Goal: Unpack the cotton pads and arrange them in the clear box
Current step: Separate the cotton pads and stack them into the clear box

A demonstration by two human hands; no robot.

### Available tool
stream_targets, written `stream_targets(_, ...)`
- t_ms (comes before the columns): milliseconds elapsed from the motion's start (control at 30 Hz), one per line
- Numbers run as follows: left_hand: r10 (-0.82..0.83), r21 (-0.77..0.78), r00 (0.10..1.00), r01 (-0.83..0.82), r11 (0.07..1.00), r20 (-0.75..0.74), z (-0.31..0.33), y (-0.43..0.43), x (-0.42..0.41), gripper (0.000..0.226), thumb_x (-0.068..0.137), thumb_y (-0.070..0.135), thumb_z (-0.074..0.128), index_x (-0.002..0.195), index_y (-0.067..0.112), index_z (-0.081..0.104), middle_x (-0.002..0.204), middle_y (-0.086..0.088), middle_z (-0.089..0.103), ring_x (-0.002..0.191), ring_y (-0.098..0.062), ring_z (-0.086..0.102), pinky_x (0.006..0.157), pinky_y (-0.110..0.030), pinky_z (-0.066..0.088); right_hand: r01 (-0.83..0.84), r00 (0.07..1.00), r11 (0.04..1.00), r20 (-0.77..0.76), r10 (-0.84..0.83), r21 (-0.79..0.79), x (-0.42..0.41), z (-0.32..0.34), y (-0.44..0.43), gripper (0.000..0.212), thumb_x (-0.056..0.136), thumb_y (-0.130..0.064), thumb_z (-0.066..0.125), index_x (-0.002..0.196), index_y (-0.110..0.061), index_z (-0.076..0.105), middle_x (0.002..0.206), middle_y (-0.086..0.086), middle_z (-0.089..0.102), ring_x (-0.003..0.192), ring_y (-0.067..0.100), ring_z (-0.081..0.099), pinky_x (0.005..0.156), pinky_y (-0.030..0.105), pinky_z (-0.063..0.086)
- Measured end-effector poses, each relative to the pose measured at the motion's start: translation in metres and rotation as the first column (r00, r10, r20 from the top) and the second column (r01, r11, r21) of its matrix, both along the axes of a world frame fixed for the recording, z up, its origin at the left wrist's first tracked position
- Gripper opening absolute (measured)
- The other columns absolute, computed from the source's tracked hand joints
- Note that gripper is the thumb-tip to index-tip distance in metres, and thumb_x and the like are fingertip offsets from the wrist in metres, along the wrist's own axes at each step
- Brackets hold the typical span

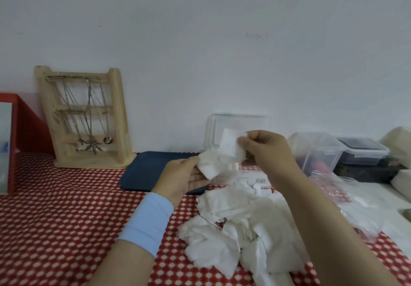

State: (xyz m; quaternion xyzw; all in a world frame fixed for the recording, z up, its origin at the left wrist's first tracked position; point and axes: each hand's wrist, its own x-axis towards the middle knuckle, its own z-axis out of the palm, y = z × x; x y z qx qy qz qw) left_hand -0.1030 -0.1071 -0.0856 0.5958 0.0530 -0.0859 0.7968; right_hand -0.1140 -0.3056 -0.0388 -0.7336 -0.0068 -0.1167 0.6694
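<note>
Cotton pads lie in a loose white heap on the red-and-white patterned table, just in front of both hands. The left hand, with a light blue wristband on its wrist, has its fingers curled round a small bunch of pads and holds it above the near edge of a dark blue tray. The right hand is raised a little higher and pinches a single square pad between thumb and fingertips. That pad nearly touches the bunch in the left hand.

Behind the raised pad a clear box stands against the white wall. Its lower part is hidden by the hands, so what it holds cannot be told. Under the hands, at the far side of the heap, lies a pink and white package.

To the right stand a clear lidded container with something pink inside and a flatter dark-filled container. A crumpled plastic bag lies in front of them. On the left a wooden jewellery stand hung with necklaces leans near the wall, beside a red box.
</note>
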Motion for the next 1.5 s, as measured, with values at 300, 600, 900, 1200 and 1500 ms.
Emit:
stream_targets(300,-0.141,0.109,0.989,0.135,0.985,0.049,0.006,0.002,-0.005,0.023,0.103,0.016,0.055,0.112,0.0,0.07,0.099,-0.018,0.078,0.09,-0.029,0.077,0.072,-0.033,0.063,-0.246,0.967,0.966,-0.088,0.239,-0.08,-0.002,-0.002,0.0,0.011,0.092,-0.012,0.072,0.081,-0.009,0.074,0.07,0.007,0.066,0.053,0.018,0.051,0.049,0.028,0.045)
stream_targets(600,-0.26,0.126,0.965,0.253,0.959,0.043,0.01,-0.001,-0.008,0.028,0.104,0.02,0.054,0.117,0.001,0.071,0.107,-0.022,0.076,0.103,-0.036,0.074,0.081,-0.038,0.063,-0.15,0.988,0.928,-0.078,0.131,-0.341,-0.008,-0.004,0.013,0.004,0.09,-0.008,0.074,0.086,-0.007,0.075,0.066,-0.003,0.068,0.036,-0.001,0.05,0.038,0.009,0.035)
stream_targets(900,-0.288,-0.014,0.958,0.288,0.958,0.011,0.016,-0.003,-0.013,0.042,0.105,0.033,0.049,0.123,-0.001,0.066,0.109,-0.025,0.075,0.094,-0.034,0.076,0.071,-0.034,0.064,-0.047,0.997,0.934,-0.068,0.024,-0.354,-0.001,-0.01,0.012,0.008,0.084,-0.018,0.077,0.076,-0.017,0.076,0.071,-0.003,0.075,0.056,0.017,0.07,0.06,0.03,0.051)
stream_targets(1200,-0.412,0.123,0.904,0.399,0.909,0.113,0.008,0.003,-0.013,0.026,0.096,0.0,0.061,0.121,0.0,0.07,0.115,-0.017,0.075,0.106,-0.028,0.074,0.085,-0.029,0.061,-0.065,0.996,0.957,-0.084,0.043,-0.281,-0.001,-0.013,0.016,0.013,0.087,-0.023,0.078,0.081,-0.011,0.076,0.067,-0.009,0.069,0.048,-0.004,0.058,0.045,0.014,0.042)
stream_targets(1500,-0.412,0.004,0.908,0.413,0.911,0.072,0.013,-0.001,-0.016,0.045,0.08,0.022,0.072,0.116,-0.004,0.069,0.115,-0.02,0.074,0.104,-0.031,0.074,0.077,-0.026,0.062,0.044,0.993,0.968,-0.098,-0.07,-0.248,0.001,-0.015,0.014,0.02,0.077,-0.035,0.085,0.068,-0.019,0.077,0.071,-0.006,0.075,0.062,0.019,0.07,0.06,0.034,0.051)
